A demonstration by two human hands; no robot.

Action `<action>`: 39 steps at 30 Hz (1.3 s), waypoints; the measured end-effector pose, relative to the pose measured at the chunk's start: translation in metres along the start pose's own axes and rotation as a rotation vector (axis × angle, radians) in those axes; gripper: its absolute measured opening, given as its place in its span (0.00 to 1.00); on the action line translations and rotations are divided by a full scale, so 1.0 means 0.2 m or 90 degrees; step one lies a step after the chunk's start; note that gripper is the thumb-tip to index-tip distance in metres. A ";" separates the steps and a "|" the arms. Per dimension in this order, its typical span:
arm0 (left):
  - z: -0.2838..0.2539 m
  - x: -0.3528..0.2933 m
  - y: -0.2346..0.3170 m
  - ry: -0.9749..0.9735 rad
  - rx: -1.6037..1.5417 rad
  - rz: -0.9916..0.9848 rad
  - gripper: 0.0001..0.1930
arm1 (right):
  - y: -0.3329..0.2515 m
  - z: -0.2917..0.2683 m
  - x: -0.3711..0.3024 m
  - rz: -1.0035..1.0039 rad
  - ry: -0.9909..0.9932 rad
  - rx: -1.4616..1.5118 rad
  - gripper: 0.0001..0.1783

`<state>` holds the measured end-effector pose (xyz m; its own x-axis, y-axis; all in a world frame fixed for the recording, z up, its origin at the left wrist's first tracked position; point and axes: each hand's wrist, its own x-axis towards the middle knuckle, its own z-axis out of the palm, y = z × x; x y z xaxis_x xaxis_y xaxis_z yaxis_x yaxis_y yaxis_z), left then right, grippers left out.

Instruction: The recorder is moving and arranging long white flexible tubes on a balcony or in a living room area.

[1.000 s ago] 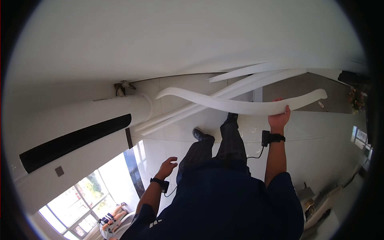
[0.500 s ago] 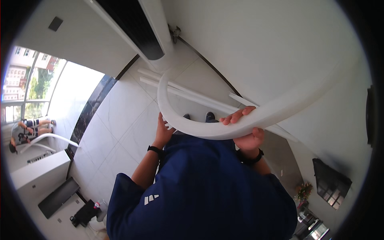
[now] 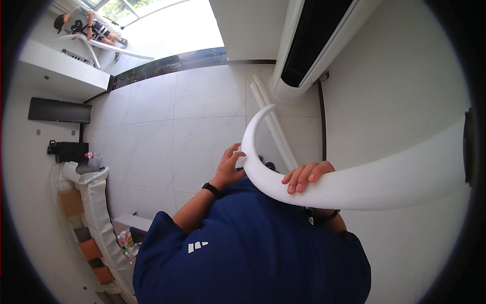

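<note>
A long, curved white foam tube (image 3: 385, 182) arcs from the right edge across my chest and up to a pointed end near the middle. My right hand (image 3: 306, 175) grips it from above, fingers curled over its top. My left hand (image 3: 230, 164), a black band on its wrist, lies against the tube's bend with fingers apart and tips touching its edge. My dark blue shirt (image 3: 253, 253) fills the lower view.
A tall white air conditioner with a black panel (image 3: 304, 45) stands by the wall, and two white tubes (image 3: 273, 124) lie on the tiled floor beside it. A dark screen (image 3: 59, 110), a covered sofa (image 3: 93, 213) and a low table with bottles (image 3: 126, 240) are left. Another person (image 3: 93, 28) sits outside.
The view has swung round, so the air conditioner now sits top right. The tube has moved lower across my chest; my right hand stays on it and my left hand's fingers have spread.
</note>
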<state>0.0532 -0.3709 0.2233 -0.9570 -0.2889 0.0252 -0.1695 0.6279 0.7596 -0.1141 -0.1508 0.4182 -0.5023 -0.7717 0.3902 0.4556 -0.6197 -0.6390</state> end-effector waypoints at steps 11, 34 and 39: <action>-0.13 0.04 0.03 -0.049 -0.049 0.082 0.26 | 0.19 -0.01 0.25 0.021 -0.120 -0.003 0.23; -1.71 0.99 -0.80 0.478 0.100 0.144 0.29 | 1.43 0.35 2.14 -0.103 0.006 -0.625 0.61; -1.84 1.19 -1.20 0.447 -0.072 0.073 0.36 | 1.62 0.17 2.51 0.084 -0.034 -0.490 0.48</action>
<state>-0.0483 -0.8559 0.2857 -0.5834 -0.6465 0.4916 -0.0155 0.6141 0.7891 -0.1935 -0.7443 0.4288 -0.4345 -0.8502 0.2974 -0.1384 -0.2632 -0.9548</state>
